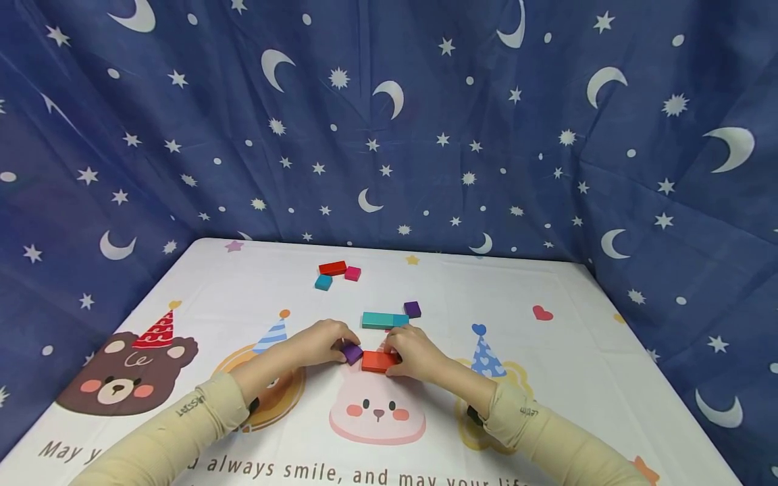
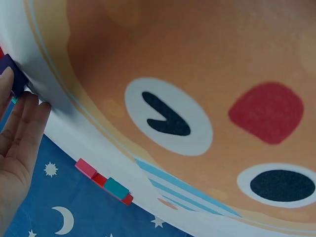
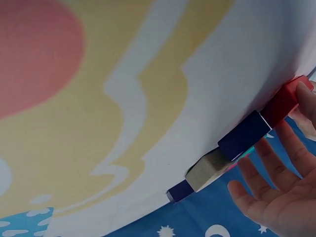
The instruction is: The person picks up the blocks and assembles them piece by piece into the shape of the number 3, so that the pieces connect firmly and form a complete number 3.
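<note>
My left hand point(image 1: 323, 343) pinches a small purple block point(image 1: 352, 354) between thumb and fingers; the left wrist view shows the same purple block point(image 2: 15, 78) at its left edge. Just right of it lies a red-orange block point(image 1: 378, 362), its right end gripped by my right hand point(image 1: 421, 356). In the right wrist view, the thumb lies on the red block point(image 3: 287, 100), while the other fingers are spread below. A dark blue block point(image 3: 245, 136) stands at the red block's end there; my right hand hides it in the head view.
Beyond the hands lie a teal-and-blue bar point(image 1: 378, 320) and a dark purple block point(image 1: 412, 310) at its right. Farther back, a red block point(image 1: 332, 268), a pink block point(image 1: 352, 273) and a teal block point(image 1: 323, 283) sit close together. A starry blue curtain point(image 1: 389, 135) borders the white table.
</note>
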Tool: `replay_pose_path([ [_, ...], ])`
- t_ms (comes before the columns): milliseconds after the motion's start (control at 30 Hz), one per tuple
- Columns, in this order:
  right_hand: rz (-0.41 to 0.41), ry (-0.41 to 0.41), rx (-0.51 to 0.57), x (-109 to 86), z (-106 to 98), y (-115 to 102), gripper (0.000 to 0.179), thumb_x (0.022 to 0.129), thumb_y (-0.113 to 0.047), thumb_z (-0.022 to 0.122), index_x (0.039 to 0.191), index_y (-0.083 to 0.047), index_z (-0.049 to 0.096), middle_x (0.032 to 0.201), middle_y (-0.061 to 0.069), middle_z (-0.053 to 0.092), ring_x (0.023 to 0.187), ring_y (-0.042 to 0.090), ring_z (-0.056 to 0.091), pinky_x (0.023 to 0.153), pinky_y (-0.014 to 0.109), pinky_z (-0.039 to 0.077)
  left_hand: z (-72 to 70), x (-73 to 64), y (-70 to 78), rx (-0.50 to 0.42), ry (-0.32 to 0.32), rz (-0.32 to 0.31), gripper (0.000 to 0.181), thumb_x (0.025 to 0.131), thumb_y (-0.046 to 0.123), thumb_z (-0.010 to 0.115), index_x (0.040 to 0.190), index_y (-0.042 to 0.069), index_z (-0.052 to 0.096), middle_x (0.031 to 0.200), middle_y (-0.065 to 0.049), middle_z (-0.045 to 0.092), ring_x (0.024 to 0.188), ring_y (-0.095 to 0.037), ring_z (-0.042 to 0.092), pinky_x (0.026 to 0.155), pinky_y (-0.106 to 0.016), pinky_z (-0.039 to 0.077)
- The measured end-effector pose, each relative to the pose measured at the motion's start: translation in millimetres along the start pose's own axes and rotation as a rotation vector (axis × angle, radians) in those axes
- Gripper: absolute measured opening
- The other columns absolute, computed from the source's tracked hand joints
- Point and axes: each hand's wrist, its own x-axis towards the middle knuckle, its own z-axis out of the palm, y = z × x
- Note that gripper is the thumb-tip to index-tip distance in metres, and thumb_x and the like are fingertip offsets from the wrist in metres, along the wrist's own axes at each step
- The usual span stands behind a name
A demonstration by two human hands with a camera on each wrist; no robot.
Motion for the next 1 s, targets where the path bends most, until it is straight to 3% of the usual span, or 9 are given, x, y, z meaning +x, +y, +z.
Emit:
replay_pose_path([
  [467,0.016,-0.006,0.002,2.3,1,-2,0.03,0.069,-0.023,0.084,0.091,-0.007,0.071,0.088,0.001,0.065,0.086,0.017,0.05,0.08,0.035,0.042,-2.2,0.1,-1.3,0.018,0.001,0.017,0.035,0.077,0.006,0.075,0.111,0.004,0.068,0.1,-0.007,0.069,0.084,-0.016,0.059,0.08,-0.028,0.053],
  [800,0.004,-0.018,0.081,3.9,-2,1,0.035,0.072,-0.023,0.082,0.101,-0.007,0.07,0.098,0.004,0.069,0.093,0.021,0.054,0.081,0.038,0.043,-6.7,-3.1,-0.9,0.022,0.046,0.038,0.038,0.076,0.012,0.078,0.111,0.004,0.068,0.105,-0.009,0.062,0.084,-0.018,0.058,0.077,-0.028,0.051],
  [1000,-0.023,-0.003,0.119,6.6,-3,3,0.026,0.076,-0.019,0.078,0.099,-0.008,0.071,0.097,0.005,0.068,0.091,0.02,0.054,0.076,0.033,0.041,-12.6,-6.5,-3.0,-0.01,0.07,-0.008,0.034,0.08,0.013,0.073,0.113,0.005,0.068,0.107,-0.009,0.067,0.091,-0.021,0.062,0.08,-0.032,0.053],
])
